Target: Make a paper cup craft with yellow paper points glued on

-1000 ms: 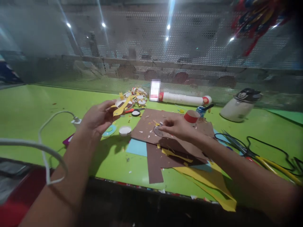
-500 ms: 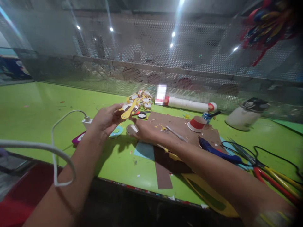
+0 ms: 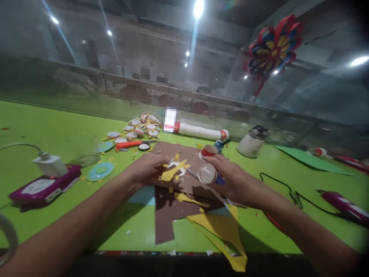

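Two bare hands work over the brown paper sheet (image 3: 184, 154) on the green surface (image 3: 57, 127). Left hand (image 3: 145, 171) pinches a thin yellow paper cutout (image 3: 173, 173) by its end; it looks light, floppy and easily torn. Right hand (image 3: 233, 179) curls its grip around a small white paper cup (image 3: 206, 173), which seems light and crushable, best held at the rim.

No legible text, labels or numbers anywhere, blurred patch (image 3: 170, 119) on the table unreadable
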{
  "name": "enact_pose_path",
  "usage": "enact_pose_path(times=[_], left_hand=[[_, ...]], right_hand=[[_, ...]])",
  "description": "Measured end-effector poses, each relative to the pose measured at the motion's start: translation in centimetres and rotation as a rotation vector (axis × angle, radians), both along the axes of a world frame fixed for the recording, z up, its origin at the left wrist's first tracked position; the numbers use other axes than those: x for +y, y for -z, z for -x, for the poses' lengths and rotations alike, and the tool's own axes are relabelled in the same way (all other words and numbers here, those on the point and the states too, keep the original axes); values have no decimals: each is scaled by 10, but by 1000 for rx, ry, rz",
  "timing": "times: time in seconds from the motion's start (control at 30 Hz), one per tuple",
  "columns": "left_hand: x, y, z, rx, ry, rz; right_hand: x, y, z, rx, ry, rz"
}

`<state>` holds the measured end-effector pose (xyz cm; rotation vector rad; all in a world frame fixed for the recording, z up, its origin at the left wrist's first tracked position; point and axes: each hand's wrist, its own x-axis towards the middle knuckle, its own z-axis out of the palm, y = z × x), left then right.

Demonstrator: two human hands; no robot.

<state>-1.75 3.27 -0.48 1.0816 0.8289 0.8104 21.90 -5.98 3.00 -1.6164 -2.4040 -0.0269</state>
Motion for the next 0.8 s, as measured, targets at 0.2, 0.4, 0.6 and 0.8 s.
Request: enact_pose_path(times=[0.2, 0.4, 0.6, 0.8], left_hand=[[4, 8, -25, 144, 148, 71], [15, 13, -19, 240, 198, 98], [17, 13, -8, 297, 159, 90], [19, 12, -5, 368, 108, 20]], right_hand=[[-11, 22, -1, -101, -32, 44], [-1, 33, 8, -109, -105, 87], [21, 35, 22, 28, -159, 186], [29, 30, 17, 174, -97, 250]])
